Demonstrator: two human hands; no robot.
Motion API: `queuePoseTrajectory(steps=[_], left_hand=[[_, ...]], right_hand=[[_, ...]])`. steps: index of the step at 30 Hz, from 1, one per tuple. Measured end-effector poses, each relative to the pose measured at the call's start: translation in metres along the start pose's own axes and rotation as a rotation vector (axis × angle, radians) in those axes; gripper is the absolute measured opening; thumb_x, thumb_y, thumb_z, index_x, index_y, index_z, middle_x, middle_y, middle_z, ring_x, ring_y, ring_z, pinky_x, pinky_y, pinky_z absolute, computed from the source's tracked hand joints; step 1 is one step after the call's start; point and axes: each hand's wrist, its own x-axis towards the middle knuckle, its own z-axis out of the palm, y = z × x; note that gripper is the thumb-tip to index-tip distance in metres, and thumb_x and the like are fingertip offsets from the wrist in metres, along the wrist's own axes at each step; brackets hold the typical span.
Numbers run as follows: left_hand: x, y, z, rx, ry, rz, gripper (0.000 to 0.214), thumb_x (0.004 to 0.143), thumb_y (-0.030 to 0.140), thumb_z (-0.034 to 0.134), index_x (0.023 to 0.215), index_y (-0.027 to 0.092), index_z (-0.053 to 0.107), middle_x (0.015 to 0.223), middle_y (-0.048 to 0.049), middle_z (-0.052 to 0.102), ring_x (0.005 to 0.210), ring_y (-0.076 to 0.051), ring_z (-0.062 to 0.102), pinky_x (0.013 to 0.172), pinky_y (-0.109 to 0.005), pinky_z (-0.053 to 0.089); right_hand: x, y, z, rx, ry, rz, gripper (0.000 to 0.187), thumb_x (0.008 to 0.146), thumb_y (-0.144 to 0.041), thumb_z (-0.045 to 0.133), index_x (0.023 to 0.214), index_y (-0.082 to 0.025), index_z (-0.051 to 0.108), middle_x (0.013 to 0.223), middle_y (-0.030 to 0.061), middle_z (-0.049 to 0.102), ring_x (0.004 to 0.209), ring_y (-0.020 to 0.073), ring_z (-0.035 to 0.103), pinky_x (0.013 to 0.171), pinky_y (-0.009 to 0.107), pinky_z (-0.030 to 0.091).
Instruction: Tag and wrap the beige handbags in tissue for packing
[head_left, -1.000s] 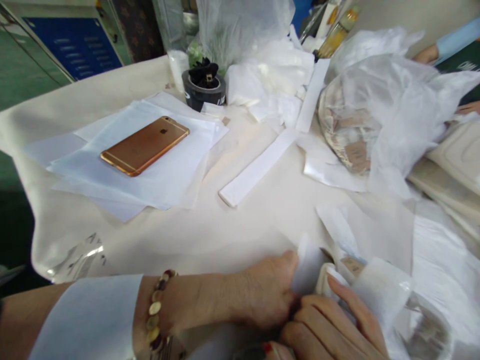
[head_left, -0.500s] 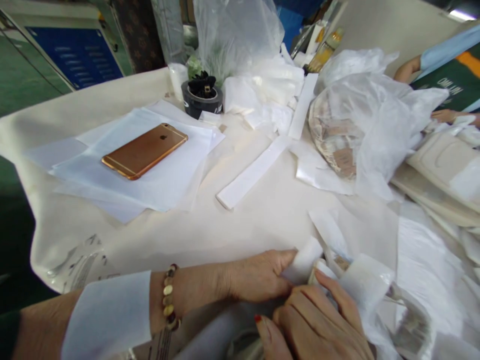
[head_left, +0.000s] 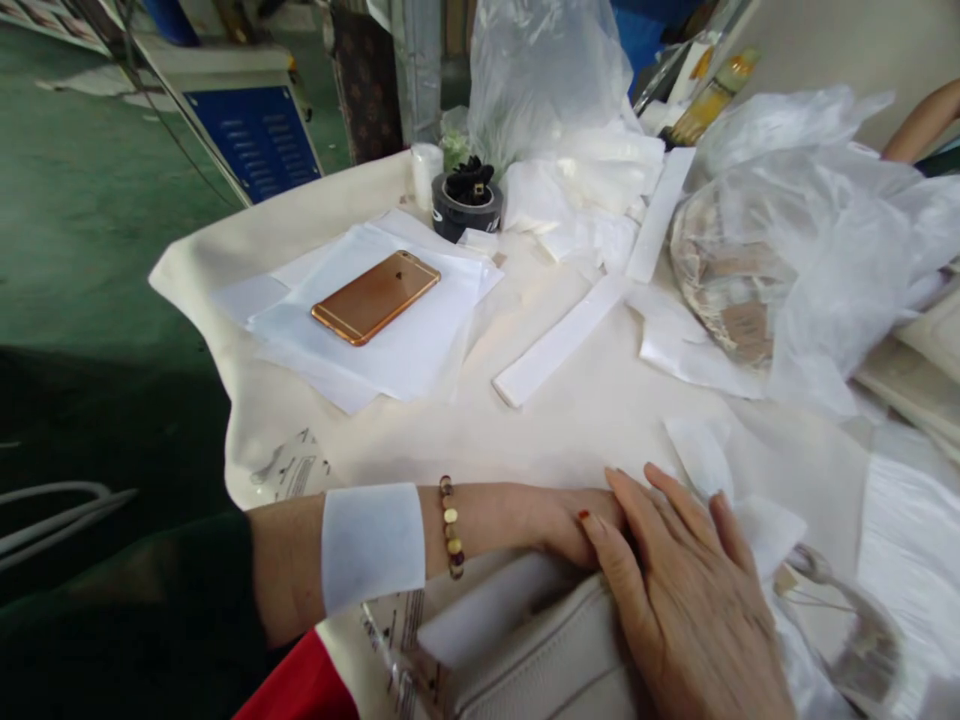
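Observation:
My left hand (head_left: pixel 551 518) reaches in from the left, with a beaded bracelet (head_left: pixel 450 525) and a white cuff on the arm. Its fingers are hidden under my right hand. My right hand (head_left: pixel 679 590) lies flat, fingers stretched out, across the left hand's fingers and a piece of white tissue paper (head_left: pixel 761 525). Its heel rests on a beige leather bag (head_left: pixel 540 650) at the table's near edge. Under the bag lies a clear plastic sleeve with printing (head_left: pixel 390 630).
A gold phone (head_left: pixel 375 297) lies on white paper sheets at the left. A white strip (head_left: pixel 559 340), a black tape roll (head_left: pixel 465 200) and plastic bags with tags (head_left: pixel 750 290) lie beyond. A co-worker's arm (head_left: pixel 919 120) shows top right. The table's left edge (head_left: pixel 240 440) drops to a green floor.
My right hand has gone from pinching the tissue to lying flat over my left fingers. The view has swung left, and the beige bag now shows under my hands.

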Motion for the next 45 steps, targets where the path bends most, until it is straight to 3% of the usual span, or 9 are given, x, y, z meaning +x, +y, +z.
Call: queuePoseTrajectory(steps=[5,12,16,21,26,33,38,40,45], left_hand=[[-0.032,0.011,-0.003,0.055,-0.058,-0.021,0.026,0.081,0.017,0.051,0.102,0.013,0.065,0.092,-0.0034,0.066,0.091,-0.02,0.059,0.086,-0.032,0.046],[-0.154,0.018,-0.014,0.119,0.174,-0.174,0.039,0.088,0.016,0.036,0.122,0.016,0.055,0.118,-0.0057,0.063,0.107,-0.017,0.058,0.094,-0.026,0.042],[-0.188,0.015,-0.023,0.424,-0.051,0.06,0.043,0.087,0.01,0.037,0.128,0.013,0.049,0.125,-0.0143,0.058,0.113,-0.021,0.055,0.092,-0.025,0.043],[-0.171,0.015,-0.032,0.935,-0.172,0.23,0.025,0.09,0.016,0.043,0.106,0.017,0.062,0.091,-0.0134,0.066,0.081,-0.02,0.061,0.071,-0.027,0.046],[-0.142,0.016,-0.031,0.959,-0.172,0.327,0.019,0.076,0.018,0.066,0.062,0.021,0.054,0.065,-0.0015,0.061,0.058,-0.014,0.052,0.051,-0.026,0.037],[-0.114,0.011,-0.014,0.883,-0.112,0.185,0.033,0.066,0.009,0.065,0.045,0.018,0.041,0.048,0.0026,0.05,0.043,-0.01,0.037,0.042,-0.025,0.024],[-0.093,0.017,0.001,0.572,0.118,-0.413,0.033,0.06,0.012,0.06,0.039,0.018,0.035,0.035,0.0067,0.025,0.038,-0.007,0.026,0.04,-0.023,0.019],[-0.096,0.016,0.003,0.436,0.167,-0.532,0.032,0.061,0.02,0.06,0.04,0.018,0.035,0.036,0.0071,0.023,0.038,-0.008,0.027,0.039,-0.023,0.019],[-0.123,0.004,-0.01,0.321,0.153,-0.419,0.046,0.077,0.06,0.039,0.053,0.022,0.042,0.045,0.0024,0.043,0.046,-0.015,0.045,0.046,-0.026,0.035]], right_hand=[[-0.002,0.003,0.006,-0.143,-0.078,-0.05,0.052,0.094,-0.043,0.024,0.096,-0.015,0.068,0.105,0.0137,0.069,0.113,0.0388,0.052,0.093,0.063,0.038],[-0.008,0.012,0.008,-0.126,-0.013,-0.172,0.055,0.096,-0.039,0.017,0.097,-0.016,0.067,0.101,0.0085,0.071,0.108,0.0373,0.054,0.091,0.061,0.041],[-0.01,0.014,0.01,-0.091,-0.019,-0.116,0.05,0.096,-0.042,0.021,0.102,-0.016,0.064,0.101,0.0087,0.071,0.112,0.0356,0.052,0.095,0.061,0.037],[-0.013,0.017,0.012,-0.052,-0.007,-0.155,0.041,0.094,-0.04,0.028,0.101,-0.018,0.062,0.102,0.0095,0.07,0.112,0.0379,0.05,0.093,0.064,0.036],[-0.011,0.014,0.014,-0.024,-0.023,-0.132,0.038,0.094,-0.04,0.03,0.102,-0.02,0.061,0.1,0.0088,0.071,0.112,0.0375,0.051,0.094,0.064,0.035],[-0.004,0.006,0.012,0.053,-0.037,-0.018,0.052,0.095,-0.048,0.023,0.098,-0.017,0.064,0.096,0.0076,0.072,0.114,0.0349,0.051,0.101,0.062,0.029],[0.004,-0.009,0.007,0.145,-0.061,0.165,0.039,0.094,-0.043,0.038,0.097,-0.017,0.067,0.095,0.0046,0.072,0.116,0.0279,0.051,0.107,0.055,0.024],[0.008,-0.014,0.004,0.196,-0.073,0.236,0.031,0.093,-0.038,0.044,0.094,-0.017,0.067,0.093,0.004,0.072,0.117,0.0251,0.05,0.109,0.052,0.021],[0.011,-0.021,-0.003,0.221,-0.057,0.324,0.033,0.093,-0.041,0.045,0.086,-0.017,0.066,0.089,0.0068,0.071,0.12,0.0215,0.049,0.112,0.046,0.018]])
